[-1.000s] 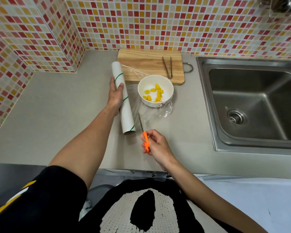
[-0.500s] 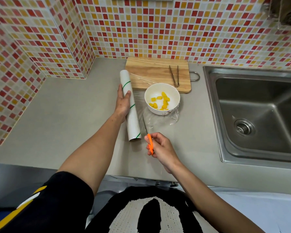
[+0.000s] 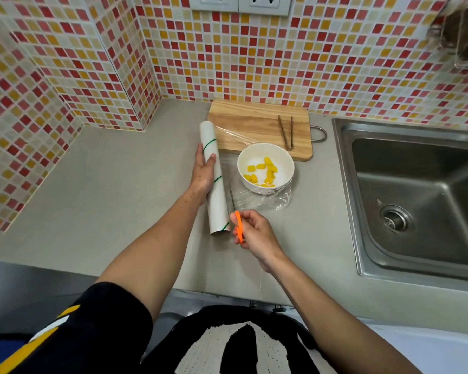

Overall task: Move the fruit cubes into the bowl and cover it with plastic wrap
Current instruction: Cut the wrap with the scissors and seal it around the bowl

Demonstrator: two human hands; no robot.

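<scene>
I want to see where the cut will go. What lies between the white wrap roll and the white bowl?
In the head view, clear plastic film spans from the roll under the bowl, with the orange-handled scissors' blade there.

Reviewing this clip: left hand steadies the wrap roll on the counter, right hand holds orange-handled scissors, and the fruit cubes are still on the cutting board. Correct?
Not quite. The head view shows the fruit cubes already in the white bowl; the cutting board holds only tongs. The rest stands: the left hand steadies the wrap roll and the right hand holds the orange-handled scissors.
</scene>
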